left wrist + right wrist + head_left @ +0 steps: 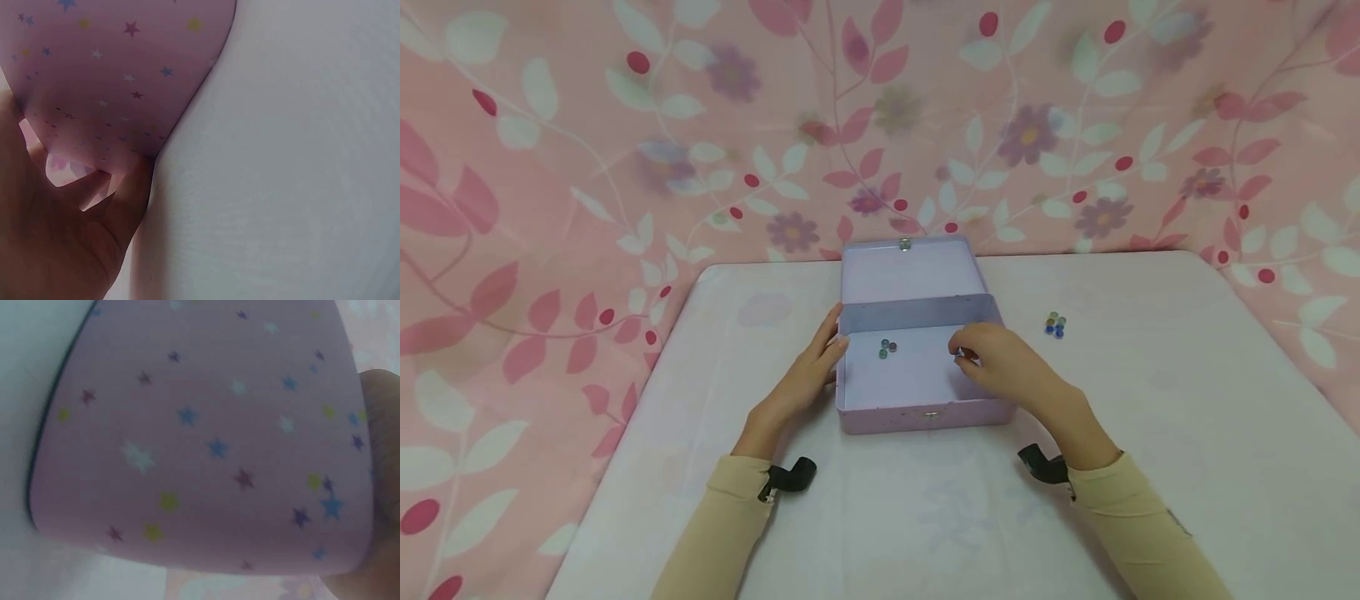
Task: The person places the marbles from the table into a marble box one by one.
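Observation:
An open lilac box (925, 417) with a star print on its outside stands on the table, its lid (910, 271) tilted back. Three glass marbles (887, 348) lie on the box floor, left of middle. My left hand (805, 375) holds the box's left wall, thumb over the rim and fingers along the outside. Inside the right half of the box is my right hand (1000, 360), fingers bent and tips together. A small bluish glint between them looks like a glass marble, mostly hidden. The right wrist view shows mainly the box's starry outer wall (212, 444).
Right of the box, several glass marbles (1055, 325) in blue, green and amber sit in a tight cluster on the white-covered table (1150, 375). A pink floral cloth (880, 125) hangs behind the table. The lid has a metal clasp (905, 244).

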{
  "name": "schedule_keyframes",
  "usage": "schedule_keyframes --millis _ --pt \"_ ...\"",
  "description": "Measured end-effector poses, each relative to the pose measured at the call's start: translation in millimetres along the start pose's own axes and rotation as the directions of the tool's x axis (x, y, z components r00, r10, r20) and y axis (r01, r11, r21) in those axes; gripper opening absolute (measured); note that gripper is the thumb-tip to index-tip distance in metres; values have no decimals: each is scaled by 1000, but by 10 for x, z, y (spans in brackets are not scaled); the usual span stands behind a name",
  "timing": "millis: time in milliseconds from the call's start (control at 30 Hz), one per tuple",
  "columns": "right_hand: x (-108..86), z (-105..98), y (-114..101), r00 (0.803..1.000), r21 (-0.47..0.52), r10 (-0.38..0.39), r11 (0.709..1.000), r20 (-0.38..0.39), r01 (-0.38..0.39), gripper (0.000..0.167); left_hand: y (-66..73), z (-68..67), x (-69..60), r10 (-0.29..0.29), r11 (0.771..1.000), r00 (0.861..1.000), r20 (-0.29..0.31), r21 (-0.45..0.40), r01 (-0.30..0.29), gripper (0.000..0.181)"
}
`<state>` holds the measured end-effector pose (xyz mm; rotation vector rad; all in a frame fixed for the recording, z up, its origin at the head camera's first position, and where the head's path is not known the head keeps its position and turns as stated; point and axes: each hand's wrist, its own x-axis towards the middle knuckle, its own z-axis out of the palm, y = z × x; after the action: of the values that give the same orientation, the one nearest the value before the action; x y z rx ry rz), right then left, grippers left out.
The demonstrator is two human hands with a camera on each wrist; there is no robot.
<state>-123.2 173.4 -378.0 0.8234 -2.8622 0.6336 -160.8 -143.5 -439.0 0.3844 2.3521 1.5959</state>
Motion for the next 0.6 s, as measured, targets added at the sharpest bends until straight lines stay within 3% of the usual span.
schedule_keyframes --millis 267,600 --pt "10 127 4 993 -43 58 998 101 -54 11 15 20 16 9 1000 1000 16 -3 -9 62" --pt "40 107 -38 986 -36 87 996 141 -83 11 1 -1 -4 9 1000 1000 3 -4 -9 64"
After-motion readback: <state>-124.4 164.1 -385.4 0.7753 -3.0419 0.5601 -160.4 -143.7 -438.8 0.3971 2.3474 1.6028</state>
